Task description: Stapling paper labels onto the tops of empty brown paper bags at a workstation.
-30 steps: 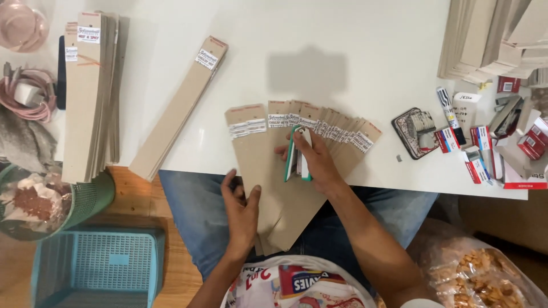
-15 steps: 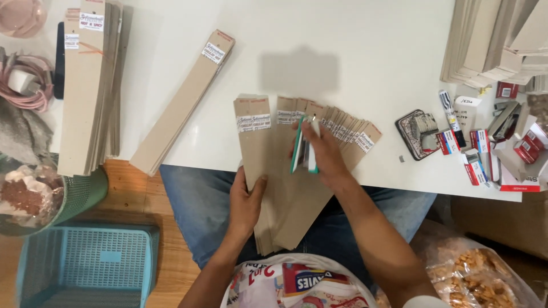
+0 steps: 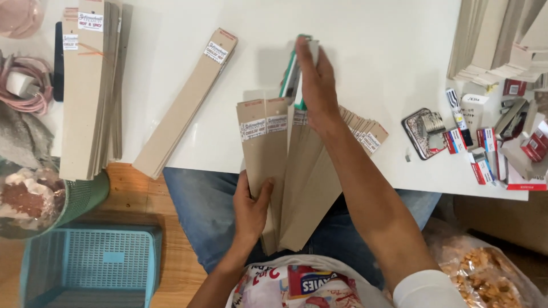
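**A:** Nearest the camera, what shows?

**B:** A lap in blue jeans, with a turquoise plastic basket (image 3: pixel 91 265) of open mesh on the wooden floor to one side and a clear bag of orange snacks (image 3: pixel 485 279) on the other. Just above, the left hand (image 3: pixel 251 208) grips the lower ends of a fan of cardboard strips (image 3: pixel 285 165), thumb on top and fingers curled beneath, pinching them together.

**A:** Which way do the strips run?

**B:** Long axis away from the body: bottom ends bunched over the lap, labelled tops spread across the edge of the white worktop (image 3: pixel 371 51). They are flat, matt grey-brown board, narrow and long, each with a small white rectangular label near a red-edged top.

**A:** And the other hand?

**B:** The right hand (image 3: pixel 317 80) reaches past the fan's top over the worktop, fingers closed around a green-and-white stapler (image 3: pixel 292 74) that points away from the body, roughly in line with the strips.

**A:** Farther out?

**B:** A single bundle of labelled strips (image 3: pixel 185 102) lies diagonally left of the fan, and a taller stack (image 3: pixel 91 85) lies lengthwise near the left edge. To the right sit a dark tray (image 3: pixel 423 132), a marker pen (image 3: pixel 458 116) and small red-and-white boxes (image 3: pixel 485 162); more plain board is heaped at the far right corner (image 3: pixel 496 37)
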